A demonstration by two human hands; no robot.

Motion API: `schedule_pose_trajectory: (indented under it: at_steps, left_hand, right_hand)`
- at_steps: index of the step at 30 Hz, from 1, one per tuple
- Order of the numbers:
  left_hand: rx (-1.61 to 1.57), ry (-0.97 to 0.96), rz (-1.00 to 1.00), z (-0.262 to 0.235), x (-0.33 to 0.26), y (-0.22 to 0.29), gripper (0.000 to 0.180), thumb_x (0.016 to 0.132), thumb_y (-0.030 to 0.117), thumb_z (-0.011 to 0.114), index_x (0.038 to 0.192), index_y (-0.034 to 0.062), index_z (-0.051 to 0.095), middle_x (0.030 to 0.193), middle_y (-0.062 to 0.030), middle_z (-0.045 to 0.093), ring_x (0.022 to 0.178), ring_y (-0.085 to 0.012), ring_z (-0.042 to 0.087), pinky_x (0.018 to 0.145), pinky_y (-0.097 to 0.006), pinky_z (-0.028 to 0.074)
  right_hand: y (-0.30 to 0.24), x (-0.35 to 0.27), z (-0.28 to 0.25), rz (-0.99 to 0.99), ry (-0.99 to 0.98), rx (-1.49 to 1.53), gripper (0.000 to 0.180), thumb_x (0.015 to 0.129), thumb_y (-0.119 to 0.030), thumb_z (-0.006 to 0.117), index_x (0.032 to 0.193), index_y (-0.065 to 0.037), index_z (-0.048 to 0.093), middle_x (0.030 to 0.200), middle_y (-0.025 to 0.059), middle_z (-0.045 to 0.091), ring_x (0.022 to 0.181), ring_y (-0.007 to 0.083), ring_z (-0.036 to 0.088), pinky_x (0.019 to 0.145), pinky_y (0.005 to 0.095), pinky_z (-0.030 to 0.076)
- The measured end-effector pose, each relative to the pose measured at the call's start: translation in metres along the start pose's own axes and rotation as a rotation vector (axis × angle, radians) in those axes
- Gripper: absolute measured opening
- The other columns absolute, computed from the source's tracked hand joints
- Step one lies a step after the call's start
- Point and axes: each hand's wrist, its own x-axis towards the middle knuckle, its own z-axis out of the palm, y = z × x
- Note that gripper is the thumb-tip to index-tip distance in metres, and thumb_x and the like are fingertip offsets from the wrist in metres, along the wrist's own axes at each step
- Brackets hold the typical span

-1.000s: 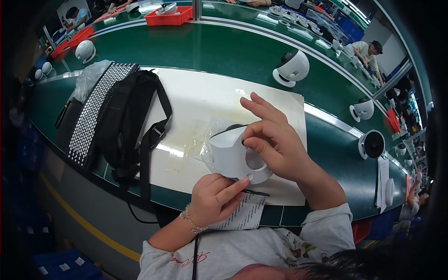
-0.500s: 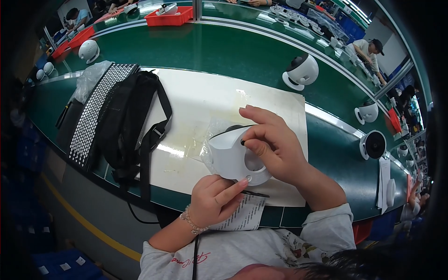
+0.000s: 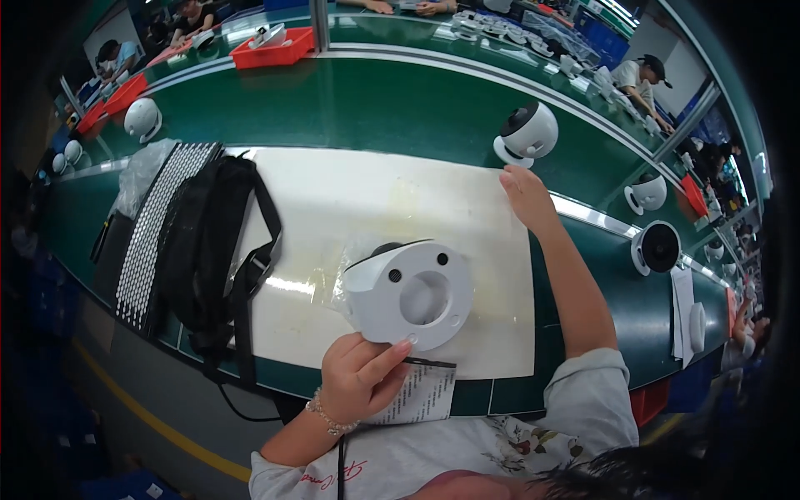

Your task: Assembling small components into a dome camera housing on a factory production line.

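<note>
Wht unit is lying on/just over mat, base up, at 1 o'clock from L grip, which is pinching its near rim & being nearer. Unit's looking roundish, no clear long axis; 2 blk pads showing approx 10 & 1 o'clock. R grip is hanging at unit's 2, near cam at its 12; can't tell if holding. Bag is lying at unit's 9.

Decent light, ceiling tubes lit far beyond R hand; blown-out glare on mat up-left of L hand; rail glints just R of R hand. L hand fairly sharp, far bkgd soft; fisheye bends straight edges, pic corners v. dark.
</note>
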Motion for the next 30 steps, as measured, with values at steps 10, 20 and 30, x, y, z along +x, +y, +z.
schedule_pose_trajectory:
  at_steps: [10,20,30]
  left_hand:
    - [0.011,0.002,-0.010,0.002,-0.003,0.000,0.048,0.063,0.002,0.063,0.109,0.0110,0.053,0.075,-0.0055,0.058,0.057,-0.0216,0.052,0.049,-0.031,0.040]
    - [-0.054,0.015,-0.050,-0.004,-0.008,0.003,0.036,0.066,0.002,0.061,0.102,0.0062,0.059,0.069,-0.0049,0.056,0.055,-0.0196,0.051,0.050,-0.029,0.039]
    - [-0.162,0.202,0.018,-0.060,-0.029,0.021,0.017,0.056,-0.002,0.045,0.066,0.0049,0.056,0.067,-0.0064,0.058,0.063,-0.0215,0.053,0.060,-0.031,0.040]
  right_hand:
    - [0.058,0.046,0.026,0.048,0.301,-0.357,0.040,0.086,-0.039,0.043,0.113,-0.010,0.052,0.110,0.0124,0.055,0.105,0.0290,0.047,0.089,0.0416,0.034]
    - [0.052,-0.093,-0.005,-0.054,0.251,-0.518,0.041,0.085,-0.035,0.048,0.114,-0.006,0.048,0.110,0.0132,0.053,0.103,0.0310,0.047,0.081,0.0432,0.038]
    - [-0.011,-0.145,-0.040,-0.180,0.025,0.036,0.032,0.082,-0.023,0.054,0.104,-0.001,0.056,0.104,0.0154,0.057,0.099,0.0307,0.053,0.087,0.0344,0.040]
